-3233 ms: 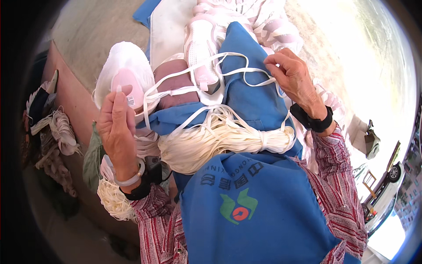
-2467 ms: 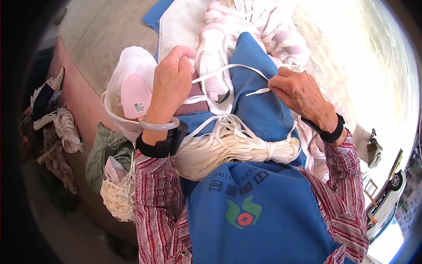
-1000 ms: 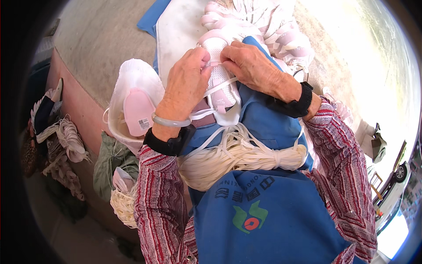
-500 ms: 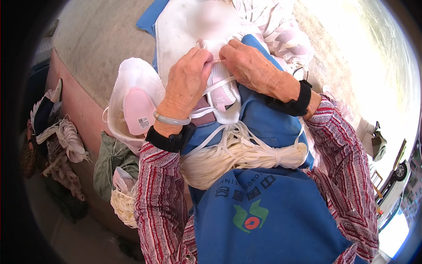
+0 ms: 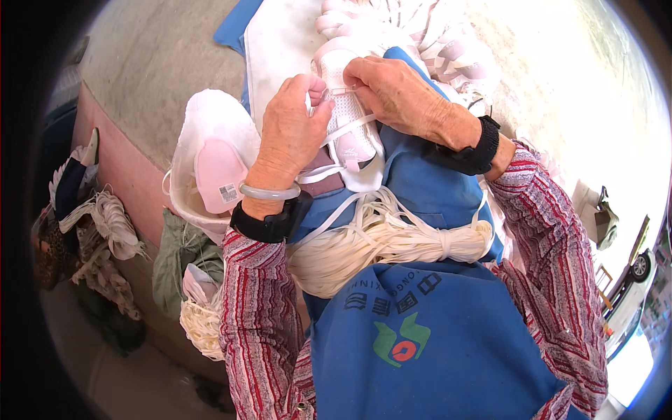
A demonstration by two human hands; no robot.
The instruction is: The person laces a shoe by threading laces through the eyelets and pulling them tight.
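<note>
Sunlit concrete floor, with a pink low bench [image 5: 133, 175] at the person's left and a white sheet [image 5: 280, 49] spread ahead. I note a blue apron [image 5: 420, 336] over the lap, and across it a thick bundle of flat white laces [image 5: 392, 241].

The white mesh shoe [image 5: 350, 126] sits on the lap just beyond that bundle, toe pointing away, pale pink along the sole edge. Both hands are on it. The left hand [image 5: 294, 133] grips the near side of the upper, fingers curled closed against it. The right hand [image 5: 392, 91] is pinched closed over the top of the eyelet area, on what looks like a lace end; the exact grip is hidden by the fingers.

Change since three seconds ago: the hands were then wide apart, drawing a lace taut across the lap. They have since converged and now work side by side on the shoe. I judge that the long pull is over and fine threading at the eyelets is in hand.

Beside the left forearm, a white bag [image 5: 203, 140] holds a pink insole [image 5: 218, 175]. More laces [image 5: 199, 325] hang below.
</note>
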